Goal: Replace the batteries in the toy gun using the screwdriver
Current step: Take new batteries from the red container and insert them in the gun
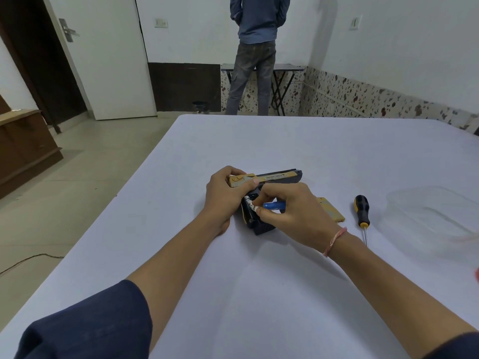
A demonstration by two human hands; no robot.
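One screwdriver (361, 211), yellow cover (329, 210), clear tub (414, 198) beside toy gun (280, 175)

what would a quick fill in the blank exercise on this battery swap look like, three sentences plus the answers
1. The right hand pinches a ____ battery at the toy gun's open grip.
2. The screwdriver lies on the table to the ____ of the yellow cover.
3. The left hand grips the toy gun, so the screwdriver is in ____ hand.
Missing words: blue; right; neither
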